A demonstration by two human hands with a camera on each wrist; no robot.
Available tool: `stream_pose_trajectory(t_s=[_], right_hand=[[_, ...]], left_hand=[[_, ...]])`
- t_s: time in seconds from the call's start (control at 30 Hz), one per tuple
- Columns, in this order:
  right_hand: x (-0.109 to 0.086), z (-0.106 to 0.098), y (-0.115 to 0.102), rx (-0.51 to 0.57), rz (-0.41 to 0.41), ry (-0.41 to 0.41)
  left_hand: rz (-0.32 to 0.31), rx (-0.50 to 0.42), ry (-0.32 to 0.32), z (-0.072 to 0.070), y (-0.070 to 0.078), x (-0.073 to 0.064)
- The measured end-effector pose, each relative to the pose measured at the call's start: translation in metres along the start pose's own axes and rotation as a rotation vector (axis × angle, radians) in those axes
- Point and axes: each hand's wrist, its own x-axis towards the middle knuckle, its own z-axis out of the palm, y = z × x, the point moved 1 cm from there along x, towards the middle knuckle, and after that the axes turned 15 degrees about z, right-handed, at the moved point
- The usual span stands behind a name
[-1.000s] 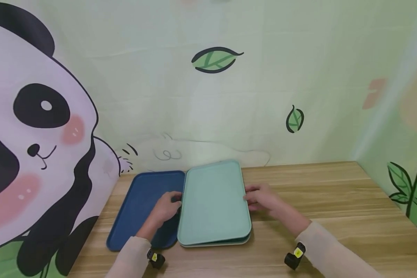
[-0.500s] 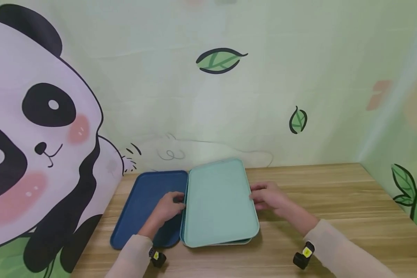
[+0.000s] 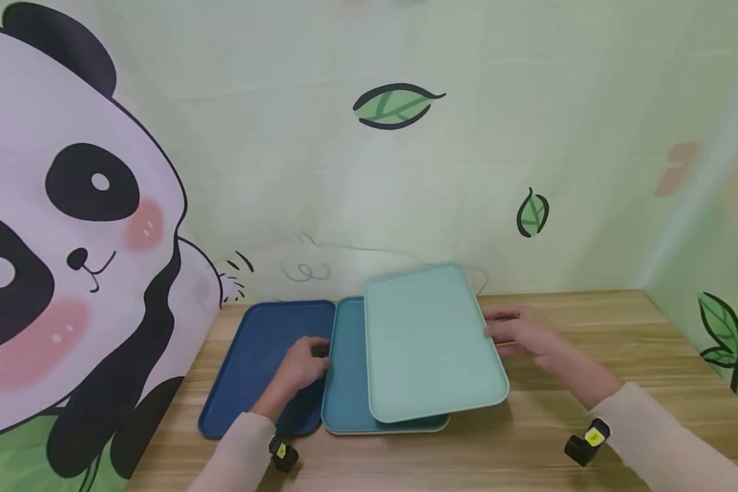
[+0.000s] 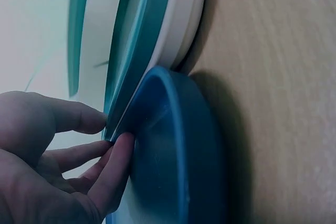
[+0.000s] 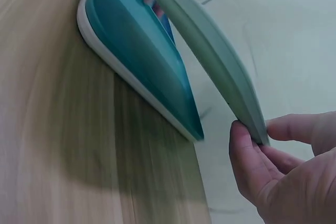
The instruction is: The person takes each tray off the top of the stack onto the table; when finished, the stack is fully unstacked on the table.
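A pale mint-green tray (image 3: 433, 342) is raised and tilted over a teal tray (image 3: 347, 369). My right hand (image 3: 523, 336) pinches its right edge, thumb on one face and fingers on the other, as the right wrist view shows. The teal tray lies on the table, on top of something cream-white (image 4: 181, 19) whose rim shows below it. My left hand (image 3: 301, 365) reaches across a navy blue tray (image 3: 283, 321), and its thumb and fingertips (image 4: 123, 148) meet at the teal tray's left rim. The mint tray covers much of the teal one.
The navy tray lies flat on the wooden table (image 3: 566, 321), close against the left side of the teal tray. Behind the table hangs a pale green backdrop (image 3: 283, 137) with a printed panda and leaves. More tabletop extends to the right.
The mint tray has come up off the teal tray and moved right with my right hand, uncovering the teal tray's left part. My left hand has stayed near the stack's left edge.
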Motion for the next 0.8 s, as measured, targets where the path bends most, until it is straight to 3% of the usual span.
stream_pose_trajectory(t_s=[0.53, 0.8], right_hand=[[-0.012, -0.066, 0.017, -0.104, 0.005, 0.074], [-0.023, -0.100, 0.036, -0.054, 0.037, 0.082]], left_hand=[[-0.076, -0.093, 0.001, 0.002, -0.001, 0.003], [-0.092, -0.121, -0.013, 0.000, -0.003, 0.003]])
